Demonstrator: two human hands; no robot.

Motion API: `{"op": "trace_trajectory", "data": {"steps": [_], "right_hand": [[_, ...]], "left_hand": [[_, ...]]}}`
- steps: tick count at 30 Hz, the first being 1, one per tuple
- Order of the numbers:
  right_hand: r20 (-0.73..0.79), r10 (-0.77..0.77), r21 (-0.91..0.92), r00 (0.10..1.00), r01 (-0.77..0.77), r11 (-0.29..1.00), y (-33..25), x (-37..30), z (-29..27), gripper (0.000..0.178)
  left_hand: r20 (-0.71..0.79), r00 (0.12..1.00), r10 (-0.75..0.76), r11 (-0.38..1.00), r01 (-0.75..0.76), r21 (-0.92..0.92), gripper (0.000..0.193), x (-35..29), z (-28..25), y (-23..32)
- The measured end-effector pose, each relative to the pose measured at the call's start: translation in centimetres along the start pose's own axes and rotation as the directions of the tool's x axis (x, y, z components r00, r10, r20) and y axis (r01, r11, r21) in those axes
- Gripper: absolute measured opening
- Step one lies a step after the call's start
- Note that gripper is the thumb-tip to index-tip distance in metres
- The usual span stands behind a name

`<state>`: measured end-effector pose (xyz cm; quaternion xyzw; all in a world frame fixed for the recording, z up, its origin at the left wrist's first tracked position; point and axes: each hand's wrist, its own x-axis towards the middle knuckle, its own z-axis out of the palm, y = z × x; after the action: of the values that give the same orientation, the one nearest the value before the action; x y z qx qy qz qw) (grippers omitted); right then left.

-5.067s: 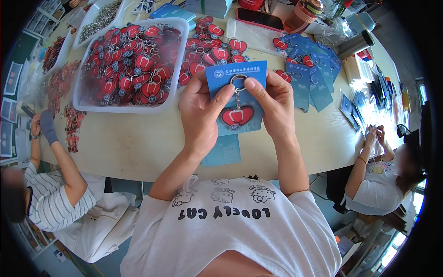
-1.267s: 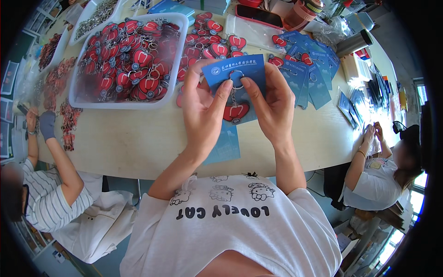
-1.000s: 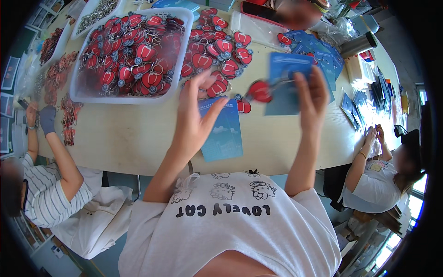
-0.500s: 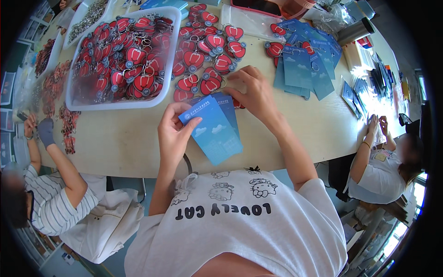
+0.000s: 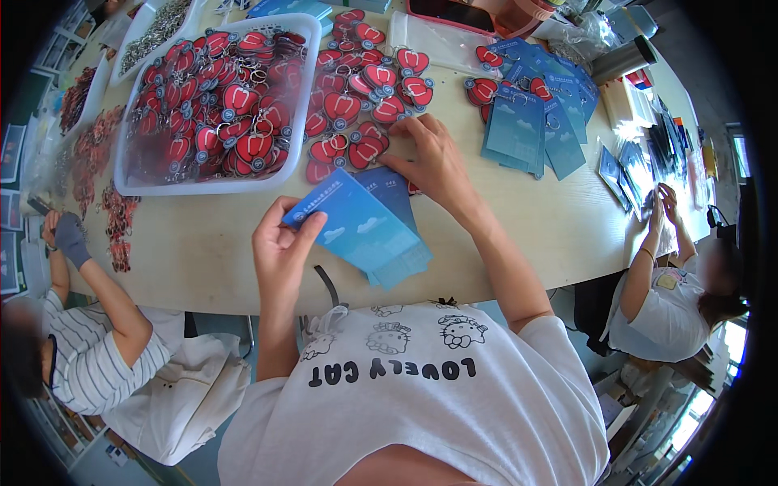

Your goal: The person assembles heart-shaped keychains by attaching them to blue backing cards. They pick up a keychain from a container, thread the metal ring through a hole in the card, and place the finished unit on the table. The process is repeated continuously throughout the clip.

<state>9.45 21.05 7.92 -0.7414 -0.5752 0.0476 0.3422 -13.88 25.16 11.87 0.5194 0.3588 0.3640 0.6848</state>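
Head view: left hand (image 5: 279,243) shut in a pinch, thumb on top, fingers beneath, at the near-left corner of a blue card (image 5: 356,219). Card tilted, lapping over a darker card (image 5: 391,188) and other card edges below it. Right hand (image 5: 438,166) partly open; thumb and index finger parted, no hold visible between them. Contact with the nearest heart keychain (image 5: 369,148) cannot be told. That piece lies at the near edge of a loose keychain pile (image 5: 340,105).

Handling notes (judgement): pinch by the metal ring rather than the red heart, so chains do not drag neighbours along. Lift clear before drawing back. Keep the left pinch at the corner, light enough not to crease the card, printed face up.

Outward: white tub (image 5: 211,188) of similar keychains, left of the pile; cards with keychains (image 5: 519,130) overlapping to the right; tray of metal fittings (image 5: 160,36) at far left. Co-workers' hands at both sides: grey-covered one (image 5: 71,236) left, bare pair (image 5: 664,206) right.
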Motion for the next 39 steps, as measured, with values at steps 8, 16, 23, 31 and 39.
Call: {"op": "trace_trajectory", "data": {"steps": [8, 16, 23, 31, 39], "right_hand": [[0.225, -0.087, 0.211, 0.970, 0.039, 0.977, 1.3, -1.3, -5.1, 0.039], [0.370, 0.109, 0.291, 0.922, -0.227, 0.929, 1.8, -2.5, -6.8, 0.034], [0.290, -0.233, 0.058, 0.928, 0.226, 0.972, 3.7, -4.3, -9.4, 0.025], [0.182, 0.086, 0.037, 0.980, -0.094, 0.995, 1.9, -1.4, -5.7, 0.023], [0.275, 0.195, 0.293, 0.941, -0.276, 0.915, 1.0, -0.9, -6.6, 0.011]], "left_hand": [[0.061, 0.997, -0.039, 0.905, 0.061, -0.420, 0.018, -0.4, -2.3, -0.9], [0.073, 0.995, -0.061, 0.883, 0.088, -0.460, 0.027, 0.9, -1.5, -1.8], [-0.143, 0.983, -0.118, 0.948, 0.068, -0.312, 0.021, 1.3, 0.3, -1.4], [-0.076, 0.997, 0.015, 0.994, -0.007, 0.112, 0.031, 1.1, 2.9, -0.1], [-0.063, 0.852, 0.519, 0.839, -0.494, 0.228, 0.008, 5.8, 4.8, 0.9]]}}
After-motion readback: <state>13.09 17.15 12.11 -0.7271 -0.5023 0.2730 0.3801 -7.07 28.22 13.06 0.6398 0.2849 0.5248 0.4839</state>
